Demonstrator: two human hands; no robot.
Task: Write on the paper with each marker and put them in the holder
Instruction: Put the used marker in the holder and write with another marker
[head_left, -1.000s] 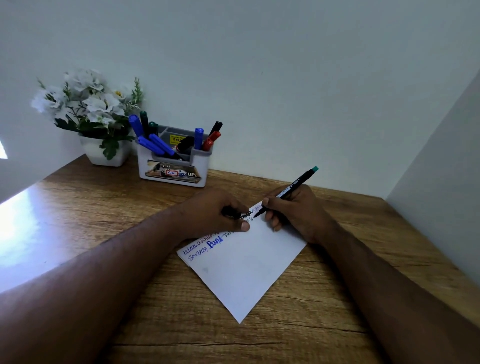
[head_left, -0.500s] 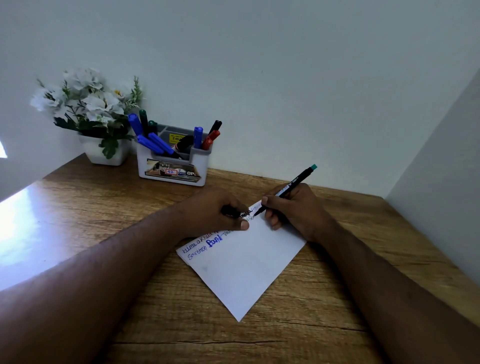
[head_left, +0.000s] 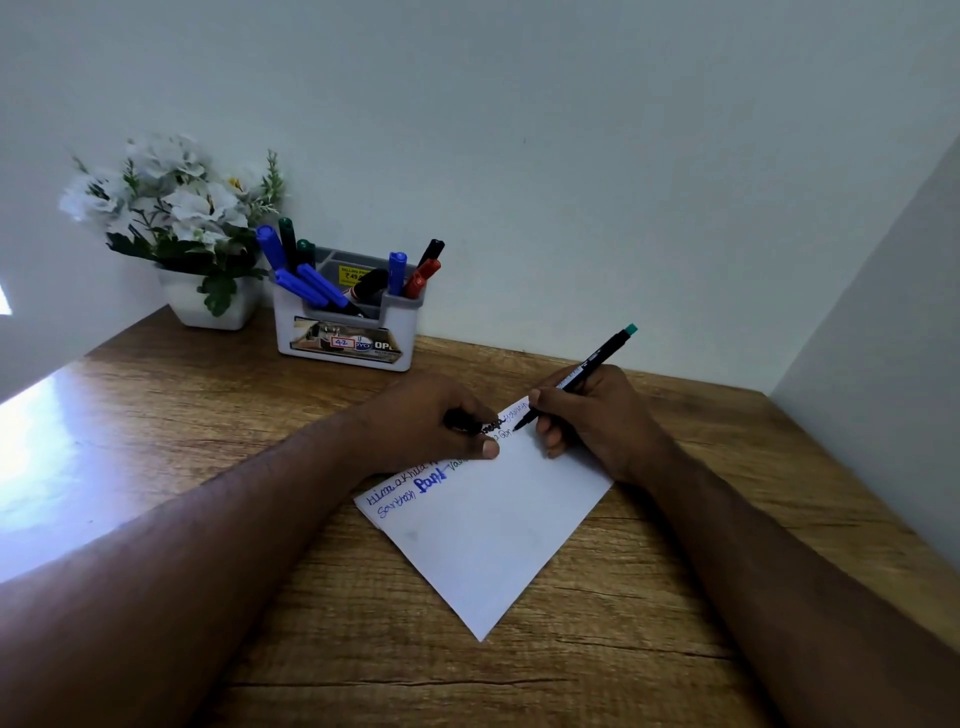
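At the far left of the wooden desk (head_left: 156, 415), against the wall, stands a white pot of pale flowers (head_left: 171, 208), its nearer corner washed out by a bright glare on the tabletop. Just beside it to the right sits the grey holder (head_left: 348, 332), with blue, green, red and black markers (head_left: 306, 286) leaning out at various angles; the label on its front is only partly legible.

Nearer to me, the left hand (head_left: 431, 421) rests on the upper left part of the paper (head_left: 493, 530), thumb pressed flat to the sheet and fingers curled round a small dark piece, most likely a cap, though it is mostly hidden. The hand covers part of the handwriting, so only fragments of blue and dark lines show below and beside it.

Farther right, the right hand (head_left: 592, 415) pinches a slim black marker (head_left: 576, 376) in a writing grip. Its long axis runs diagonally: tip down and to the left, touching the paper near the sheet's top edge, green end pointing up and to the right toward the wall corner. The fingers hide the middle of the barrel. The paper lies turned like a diamond, one corner toward me. Both forearms run out of view at the bottom.
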